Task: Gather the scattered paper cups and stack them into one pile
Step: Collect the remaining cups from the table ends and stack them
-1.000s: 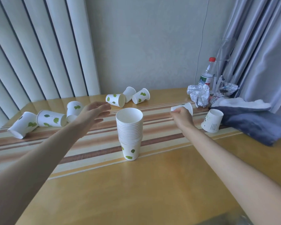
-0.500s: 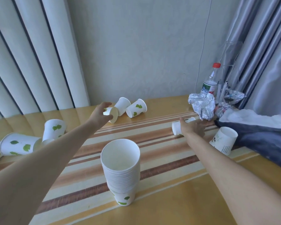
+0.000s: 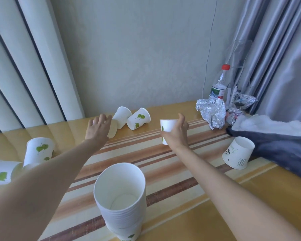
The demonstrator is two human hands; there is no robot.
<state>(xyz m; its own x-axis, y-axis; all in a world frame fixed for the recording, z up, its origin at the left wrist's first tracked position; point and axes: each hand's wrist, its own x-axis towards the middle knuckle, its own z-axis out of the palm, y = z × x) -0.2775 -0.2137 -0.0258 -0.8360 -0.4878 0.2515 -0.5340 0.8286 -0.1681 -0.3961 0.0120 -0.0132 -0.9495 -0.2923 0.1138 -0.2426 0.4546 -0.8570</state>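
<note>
My right hand (image 3: 176,132) held one paper cup (image 3: 167,126) upright above the striped table (image 3: 163,159), fingers wrapped round it. My left hand (image 3: 97,127) lay over a tipped cup (image 3: 112,130), fingers loosely spread; I could not tell whether it gripped. The stack of cups (image 3: 122,197) stood nearest me.

Both bare forearms reach in from the lower corners of the frame toward its middle. The left hand (image 3: 98,128), left of centre, is palm-down with fingers spread forward and curled over something white; whether it actually grips cannot be made out, since the back of the hand hides the fingertips. The right hand (image 3: 176,132), just right of centre, is raised off the surface, its fingers wrapped around a paper cup (image 3: 167,126) held upright, thumb standing up at the far side.
</note>
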